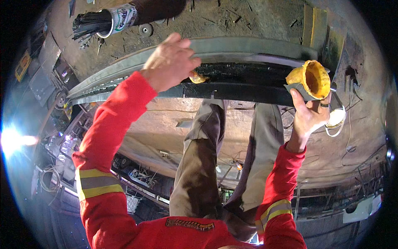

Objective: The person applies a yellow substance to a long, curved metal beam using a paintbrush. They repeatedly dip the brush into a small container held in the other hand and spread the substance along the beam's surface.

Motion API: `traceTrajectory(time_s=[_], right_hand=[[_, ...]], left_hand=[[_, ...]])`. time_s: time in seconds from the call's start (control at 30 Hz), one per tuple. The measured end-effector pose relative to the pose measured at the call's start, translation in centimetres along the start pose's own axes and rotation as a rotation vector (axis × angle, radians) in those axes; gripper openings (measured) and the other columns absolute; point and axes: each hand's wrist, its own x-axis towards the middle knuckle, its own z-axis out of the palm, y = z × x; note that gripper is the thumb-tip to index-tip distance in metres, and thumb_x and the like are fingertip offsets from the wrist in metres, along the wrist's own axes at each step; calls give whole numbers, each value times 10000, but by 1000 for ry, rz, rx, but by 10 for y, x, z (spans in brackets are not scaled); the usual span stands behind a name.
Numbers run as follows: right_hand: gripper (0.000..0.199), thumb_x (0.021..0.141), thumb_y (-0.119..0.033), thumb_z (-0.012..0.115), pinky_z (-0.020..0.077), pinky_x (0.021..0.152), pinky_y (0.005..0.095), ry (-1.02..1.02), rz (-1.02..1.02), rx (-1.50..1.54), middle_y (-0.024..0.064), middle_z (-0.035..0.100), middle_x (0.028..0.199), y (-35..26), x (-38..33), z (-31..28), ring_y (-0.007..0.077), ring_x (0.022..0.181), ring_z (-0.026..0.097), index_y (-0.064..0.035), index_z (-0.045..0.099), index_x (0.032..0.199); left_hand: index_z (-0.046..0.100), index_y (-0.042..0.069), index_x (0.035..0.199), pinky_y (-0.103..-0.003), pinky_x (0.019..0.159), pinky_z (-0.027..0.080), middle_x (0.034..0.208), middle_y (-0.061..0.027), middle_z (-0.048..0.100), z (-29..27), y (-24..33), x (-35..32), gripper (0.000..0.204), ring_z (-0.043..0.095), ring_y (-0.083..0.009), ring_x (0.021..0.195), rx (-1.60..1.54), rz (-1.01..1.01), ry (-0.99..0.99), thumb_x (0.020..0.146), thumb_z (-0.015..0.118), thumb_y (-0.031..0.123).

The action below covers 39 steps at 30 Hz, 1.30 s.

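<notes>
My right hand (pixel 310 112) grips a cup-like container (pixel 316 79) by its lower side. Thick yellow coats its rim and wall, its inside looks dark, and a dark grey patch shows by my thumb. Over the long metal beam (pixel 248 93), my left hand (pixel 172 62) is closed with its fingers curled. A small yellow-orange stained piece (pixel 198 77) juts out beneath those fingers; its kind is unclear, as the hand hides the rest. The beam's channel (pixel 244 74) is glossy black, while its far flange (pixel 248 45) looks grey-green.
Beyond the beam, a can (pixel 123 18) lies at the far left with dark thin rods sticking out, beside a small round disc (pixel 146 30). A yellow-edged metal piece (pixel 318 27) is at the far right. Cables (pixel 350 124) trail across the right floor. Bright glare (pixel 11 141) shines at left.
</notes>
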Motion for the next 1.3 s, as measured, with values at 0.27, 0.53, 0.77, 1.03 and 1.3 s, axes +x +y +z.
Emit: traceTrajectory(time_s=[0.27, 0.53, 0.77, 1.03, 1.3], right_hand=[[662, 625, 80, 877, 483, 985, 354, -38, 3, -13, 81, 596, 1232, -13, 0, 10, 199, 1105, 602, 40, 599, 1224], [644, 634, 81, 875, 474, 982, 350, -64, -6, -2, 77, 593, 1220, -5, 0, 5, 207, 1110, 596, 35, 602, 1216], [654, 631, 26, 897, 490, 976, 348, -47, 12, -21, 95, 597, 1226, -1, 2, -2, 212, 1093, 618, 55, 612, 1218], [641, 624, 16, 890, 505, 969, 359, 31, 94, 128, 104, 629, 1160, -12, 12, -13, 224, 1061, 637, 51, 626, 1206], [562, 651, -13, 884, 481, 911, 316, 36, 6, -44, 86, 644, 1112, 2, 19, -40, 191, 996, 629, 34, 633, 1152]], left_hand=[[620, 160, 806, -365, 826, 414, 764, 20, 582, 16, 27, -14, 241, 547, -179, 890, 221, -23, 60, 731, 737, 357], [633, 179, 811, -361, 843, 394, 741, 24, 578, -6, 10, -20, 223, 548, -181, 894, 198, -83, -42, 717, 752, 343], [674, 156, 779, -394, 783, 426, 685, -46, 628, -21, -10, 6, 256, 594, -251, 796, 0, -228, -6, 725, 799, 373], [644, 110, 750, -426, 617, 468, 655, -94, 629, -22, 15, 96, 360, 644, -271, 662, -420, -179, -21, 772, 792, 437], [681, 107, 732, -433, 670, 492, 648, -88, 651, -12, -9, 59, 326, 683, -291, 697, -138, -257, -267, 740, 803, 410]])
